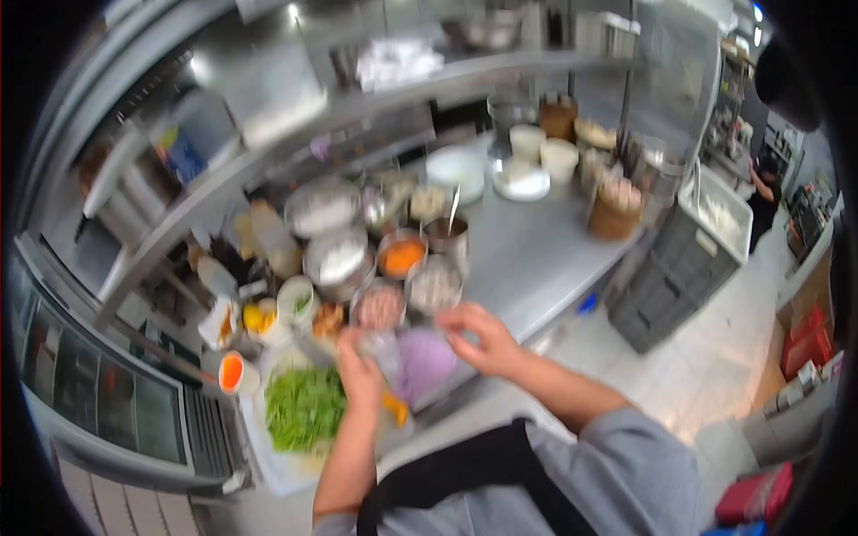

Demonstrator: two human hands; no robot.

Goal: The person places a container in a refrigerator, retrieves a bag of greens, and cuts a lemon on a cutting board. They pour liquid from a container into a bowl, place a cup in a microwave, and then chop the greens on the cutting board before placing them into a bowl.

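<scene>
- Left hand (pixel 357 368) closed around a clear bag (pixel 386 350), near edge of the tabletop (pixel 536 250).
- Right hand (pixel 483 339) has fingers bent just right of the bag; blur, cannot tell whether it pinches.
- Bag sits over a purple bowl (pixel 427 362), right of the greens (pixel 304 406).
- Risk: limp bag slips and its contents spill into the metal bowls (pixel 384 305) close behind.
</scene>
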